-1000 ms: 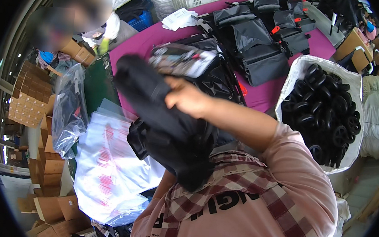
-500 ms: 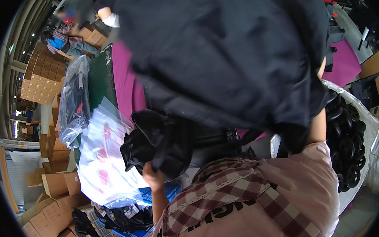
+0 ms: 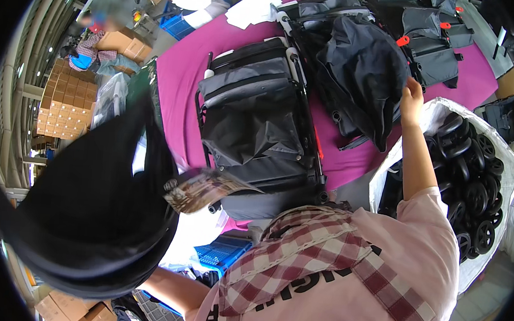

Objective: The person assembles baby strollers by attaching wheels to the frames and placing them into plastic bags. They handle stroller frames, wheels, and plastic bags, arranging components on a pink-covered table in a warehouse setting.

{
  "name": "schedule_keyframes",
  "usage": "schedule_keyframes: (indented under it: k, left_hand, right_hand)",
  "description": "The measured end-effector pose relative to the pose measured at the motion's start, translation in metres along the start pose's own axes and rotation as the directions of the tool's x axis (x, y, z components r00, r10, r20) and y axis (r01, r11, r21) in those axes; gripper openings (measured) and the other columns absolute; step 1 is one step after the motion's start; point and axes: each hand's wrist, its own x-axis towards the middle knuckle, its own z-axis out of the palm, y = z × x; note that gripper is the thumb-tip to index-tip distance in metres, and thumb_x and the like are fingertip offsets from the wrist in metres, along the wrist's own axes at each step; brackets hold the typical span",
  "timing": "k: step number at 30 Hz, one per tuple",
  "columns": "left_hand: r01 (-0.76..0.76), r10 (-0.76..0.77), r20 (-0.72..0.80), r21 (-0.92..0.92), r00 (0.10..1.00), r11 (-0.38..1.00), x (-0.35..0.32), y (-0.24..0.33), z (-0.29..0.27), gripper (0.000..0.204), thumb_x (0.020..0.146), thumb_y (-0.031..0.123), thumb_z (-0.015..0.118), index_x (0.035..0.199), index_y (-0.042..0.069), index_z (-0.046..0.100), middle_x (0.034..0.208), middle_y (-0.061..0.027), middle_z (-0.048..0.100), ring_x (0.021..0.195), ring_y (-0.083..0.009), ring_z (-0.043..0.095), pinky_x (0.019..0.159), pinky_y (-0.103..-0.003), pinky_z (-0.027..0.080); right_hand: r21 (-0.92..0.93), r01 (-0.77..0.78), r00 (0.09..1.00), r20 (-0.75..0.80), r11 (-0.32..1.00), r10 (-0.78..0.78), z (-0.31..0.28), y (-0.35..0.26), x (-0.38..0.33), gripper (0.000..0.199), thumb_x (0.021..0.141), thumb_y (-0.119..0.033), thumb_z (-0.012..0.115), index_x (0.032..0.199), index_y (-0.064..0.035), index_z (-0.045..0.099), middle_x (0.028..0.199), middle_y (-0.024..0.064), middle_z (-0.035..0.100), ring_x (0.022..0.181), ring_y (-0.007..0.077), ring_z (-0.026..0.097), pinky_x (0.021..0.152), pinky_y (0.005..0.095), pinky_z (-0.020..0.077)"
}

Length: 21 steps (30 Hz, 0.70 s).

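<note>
A large black fabric piece [image 3: 93, 208], blurred by motion, is held up on the left with a colourful printed card [image 3: 203, 191] hanging from its side. My left hand [image 3: 150, 280] grips it from below; its fingers are mostly hidden by the cloth. My right hand [image 3: 412, 101] reaches out and is closed on the edge of a dark fabric cover [image 3: 361, 60], which lies over a folded stroller frame. Between the hands, nearer to me, lies another folded stroller [image 3: 254, 124] with a black and grey seat and white-ended tubes.
Magenta cloth [image 3: 182, 76] covers the table. At right a white sack [image 3: 512, 180] holds several black wheels [image 3: 476, 199]. More stroller parts [image 3: 434, 60] lie at the far right. Below left are a blue crate [image 3: 226, 250] and cartons [image 3: 67, 310]. Other people work at the far left.
The big dark cover has gone from in front of me to the far stroller, uncovering the nearer one. My left hand has swung the black fabric piece out leftward and up.
</note>
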Motion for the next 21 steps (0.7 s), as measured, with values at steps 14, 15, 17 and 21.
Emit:
schedule_keyframes:
  k: [14,15,17,21]
  left_hand:
    - [0.439,-0.25,0.841,0.016,0.48,0.898,-0.012,-0.196,-0.036,0.042,0.095,0.019,0.046,0.134,0.003,0.042,0.129,-0.0129,0.051,0.114,-0.0258,0.052,0.098,-0.039,0.044]
    - [0.503,-0.25,0.86,-0.009,0.444,0.864,-0.01,-0.209,-0.034,0.042,0.096,0.019,0.046,0.134,0.003,0.042,0.129,-0.0126,0.051,0.114,-0.0258,0.051,0.098,-0.039,0.044]
    - [0.67,-0.245,0.89,-0.086,0.384,0.737,-0.015,-0.231,-0.021,0.042,0.097,0.02,0.045,0.135,0.003,0.041,0.13,-0.0122,0.05,0.115,-0.0257,0.051,0.098,-0.039,0.044]
    - [0.862,-0.243,0.908,-0.199,0.341,0.467,-0.013,-0.26,-0.016,0.042,0.099,0.021,0.042,0.137,0.004,0.038,0.131,-0.0113,0.049,0.117,-0.0256,0.049,0.098,-0.04,0.043]
  right_hand:
    - [0.47,-0.621,0.703,0.689,0.627,0.179,0.08,-0.293,-0.277,0.061,0.095,-0.047,0.041,0.142,-0.0098,0.03,0.116,0.0125,0.063,0.077,0.0148,0.059,0.067,0.0286,0.0495]
    - [0.47,-0.705,0.66,0.708,0.531,0.251,0.081,-0.289,-0.284,0.061,0.095,-0.048,0.04,0.14,-0.0093,0.033,0.117,0.013,0.062,0.078,0.0165,0.059,0.07,0.03,0.0499]
    - [0.491,-0.844,0.536,0.786,0.215,0.309,0.08,-0.227,-0.286,0.057,0.094,-0.052,0.038,0.134,-0.0109,0.043,0.124,0.015,0.058,0.087,0.0238,0.06,0.082,0.0339,0.0489]
    - [0.531,-0.846,0.487,0.723,0.058,0.489,0.082,-0.235,-0.339,0.059,0.088,-0.056,0.048,0.129,-0.0145,0.048,0.122,0.0103,0.055,0.107,0.0267,0.051,0.099,0.0446,0.0348]
